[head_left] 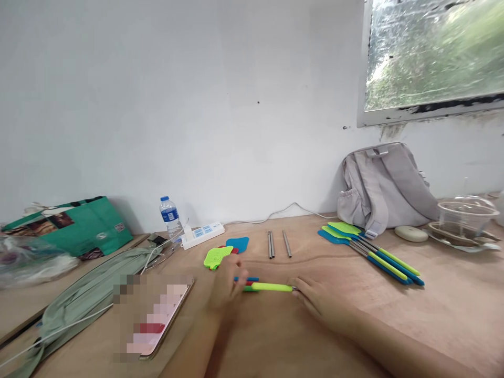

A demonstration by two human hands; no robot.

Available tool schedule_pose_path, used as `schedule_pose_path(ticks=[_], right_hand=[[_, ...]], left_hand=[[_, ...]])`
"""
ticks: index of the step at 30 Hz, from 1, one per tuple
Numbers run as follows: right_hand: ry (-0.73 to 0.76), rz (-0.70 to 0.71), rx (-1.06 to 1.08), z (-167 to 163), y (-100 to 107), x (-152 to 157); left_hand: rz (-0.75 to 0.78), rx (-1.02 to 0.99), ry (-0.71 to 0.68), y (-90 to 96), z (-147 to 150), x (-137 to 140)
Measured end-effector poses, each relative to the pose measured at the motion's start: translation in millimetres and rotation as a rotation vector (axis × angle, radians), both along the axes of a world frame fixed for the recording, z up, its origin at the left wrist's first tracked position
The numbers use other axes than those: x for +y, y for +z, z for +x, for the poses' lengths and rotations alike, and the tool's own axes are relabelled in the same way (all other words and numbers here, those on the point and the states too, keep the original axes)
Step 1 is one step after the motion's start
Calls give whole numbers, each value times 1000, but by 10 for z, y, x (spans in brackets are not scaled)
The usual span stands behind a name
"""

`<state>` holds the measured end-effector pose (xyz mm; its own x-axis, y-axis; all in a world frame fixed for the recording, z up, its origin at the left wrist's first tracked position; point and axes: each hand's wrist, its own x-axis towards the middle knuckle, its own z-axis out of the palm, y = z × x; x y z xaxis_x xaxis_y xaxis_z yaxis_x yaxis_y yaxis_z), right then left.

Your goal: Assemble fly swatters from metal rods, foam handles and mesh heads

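Note:
My right hand (313, 295) has its fingers closed at the right end of a yellow-green handle (271, 287), where a short bit of metal tube shows. My left hand (229, 278) is smeared by motion beside the handle's left end, so its grip is unclear. Blue, red and green handles lie partly hidden behind the yellow-green one. Just beyond my left hand are loose fly swatter heads: a yellow-green one (218, 256), a blue one (238, 244) and some red. Farther back lie metal tubes (286, 244). Whole fly swatters (378, 257) are stacked to the right.
At left are a phone (173, 320), a grey-green cloth bag (94, 286) and a green bag (98, 231). A water bottle (170, 216) and a white power strip (202, 235) stand near the wall. Right of these are a grey backpack (388, 186) and a plastic container (466, 215).

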<state>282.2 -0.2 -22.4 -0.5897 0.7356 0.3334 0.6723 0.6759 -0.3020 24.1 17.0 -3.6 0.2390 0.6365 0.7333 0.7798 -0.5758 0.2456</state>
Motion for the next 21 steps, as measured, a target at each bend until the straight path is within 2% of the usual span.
schedule_pose_path(ticks=[3, 7, 10, 13, 18, 21], right_hand=[[-18, 14, 81, 73, -78, 107], [-40, 31, 164, 167, -83, 198], [4, 30, 167, 224, -83, 252], [34, 30, 120, 276, -96, 310], [17, 88, 76, 334, -141, 398], [-7, 18, 84, 358, -146, 416]], left_hand=[[-77, -111, 334, -35, -240, 179], [-211, -73, 466, -199, -502, 394], [-325, -18, 501, -334, -603, 465], [-395, 35, 493, -383, -633, 466], [-421, 90, 460, -296, -614, 420], [-422, 100, 442, -245, -597, 403]])
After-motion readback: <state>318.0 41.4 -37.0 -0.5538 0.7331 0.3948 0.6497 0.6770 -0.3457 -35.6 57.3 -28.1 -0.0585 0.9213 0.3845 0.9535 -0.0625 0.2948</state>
